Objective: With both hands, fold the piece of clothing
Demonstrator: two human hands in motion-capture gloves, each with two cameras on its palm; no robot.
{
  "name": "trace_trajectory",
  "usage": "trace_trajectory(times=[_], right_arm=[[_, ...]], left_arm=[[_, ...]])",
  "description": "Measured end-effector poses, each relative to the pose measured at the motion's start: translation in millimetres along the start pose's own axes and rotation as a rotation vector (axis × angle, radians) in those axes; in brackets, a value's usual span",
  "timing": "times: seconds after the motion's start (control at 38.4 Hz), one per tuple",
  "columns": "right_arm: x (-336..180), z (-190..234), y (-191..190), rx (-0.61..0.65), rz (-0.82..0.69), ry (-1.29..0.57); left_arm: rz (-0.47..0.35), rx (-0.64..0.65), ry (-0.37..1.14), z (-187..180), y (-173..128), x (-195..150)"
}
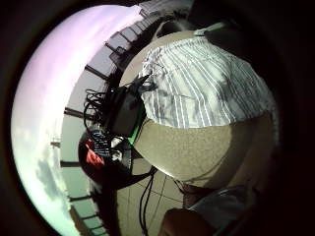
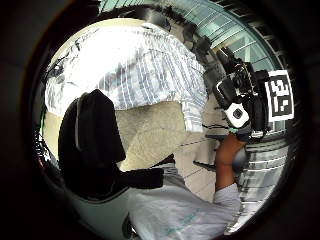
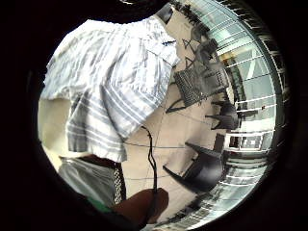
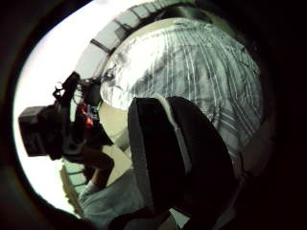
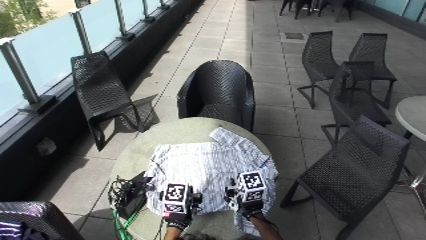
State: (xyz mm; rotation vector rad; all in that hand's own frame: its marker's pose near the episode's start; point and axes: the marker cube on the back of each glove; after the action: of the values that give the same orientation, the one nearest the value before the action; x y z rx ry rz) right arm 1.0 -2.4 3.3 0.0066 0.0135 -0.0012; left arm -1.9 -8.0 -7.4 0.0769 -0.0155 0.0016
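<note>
- a white shirt with thin dark stripes (image 5: 208, 172) lies spread flat on a round beige table (image 5: 173, 131), its near hem by the table's near edge and one sleeve reaching the far right rim.
- the left hand (image 5: 176, 218) hovers over the shirt's near edge, left of centre; whether its fingers are curled, i cannot tell.
- the right hand (image 5: 250, 207) is over the near right part of the shirt; its fingers cannot be made out either.
- a black box with tangled cables (image 5: 130, 192) sits on the table's near left.
- a black woven chair (image 5: 218, 92) stands just beyond the table.

Striped shirt (image 3: 108, 72) on table, chairs (image 3: 204, 171) beside
</note>
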Motion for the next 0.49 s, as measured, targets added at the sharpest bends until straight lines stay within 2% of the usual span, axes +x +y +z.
trace_trajectory(times=[0.08, 0.21, 0.49], right_arm=[[0, 2, -1, 0.007, -0.003, 0.014], [0, 3, -5, 0.031, -0.014, 0.033], [-1, 1, -9, 0.073, -0.022, 0.053]], left_arm=[[-0.002, 0.102, -0.039, -3, -14, -7], [-0.006, -0.093, 0.046, 1, 10, 2], [0.002, -0.134, 0.065, 5, 14, 1]])
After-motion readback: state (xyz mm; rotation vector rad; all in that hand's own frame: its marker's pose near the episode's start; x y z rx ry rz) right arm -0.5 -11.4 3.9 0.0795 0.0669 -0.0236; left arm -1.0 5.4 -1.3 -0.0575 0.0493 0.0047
